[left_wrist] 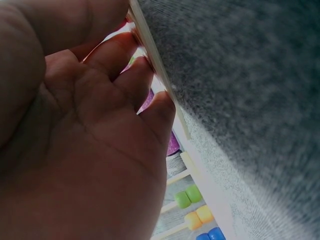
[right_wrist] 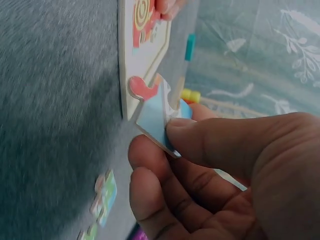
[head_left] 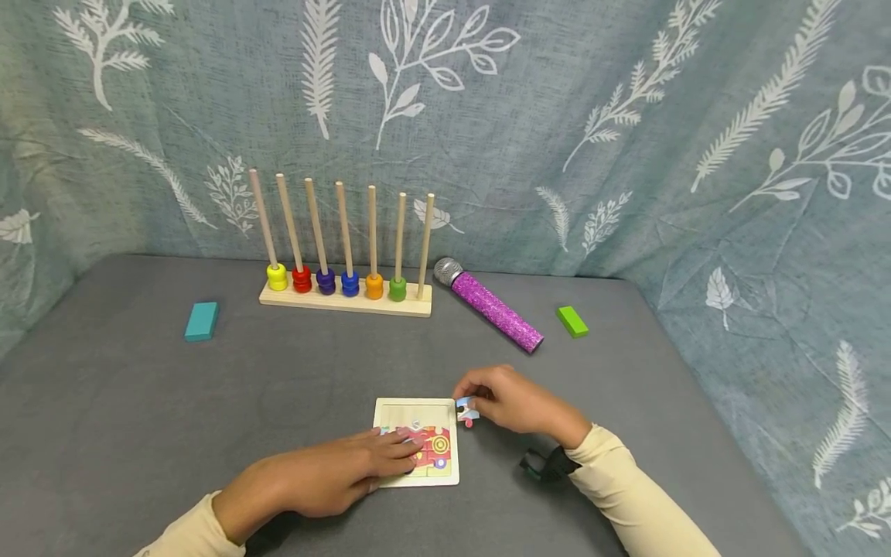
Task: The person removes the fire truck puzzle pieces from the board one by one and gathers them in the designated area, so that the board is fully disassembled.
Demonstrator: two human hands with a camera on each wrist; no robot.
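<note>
A square wooden jigsaw puzzle board (head_left: 418,401) lies on the grey table, its lower part filled with red and yellow pieces and its upper part bare wood. My left hand (head_left: 348,469) rests on the board's left side with fingers extended over the fitted pieces. Between thumb and fingers, my right hand (head_left: 513,401) pinches a light-blue and pink puzzle piece (right_wrist: 156,117) beside the board's upper right edge. Loose puzzle pieces (right_wrist: 105,196) lie on the table below the right hand in the right wrist view; the hand hides them in the head view.
Behind the board stands a wooden peg rack (head_left: 348,306) with coloured beads. A glittery purple microphone (head_left: 496,311) lies to its right. One teal block (head_left: 202,321) sits at the left, a green block (head_left: 572,321) at the right. A patterned curtain (head_left: 487,139) hangs behind the table.
</note>
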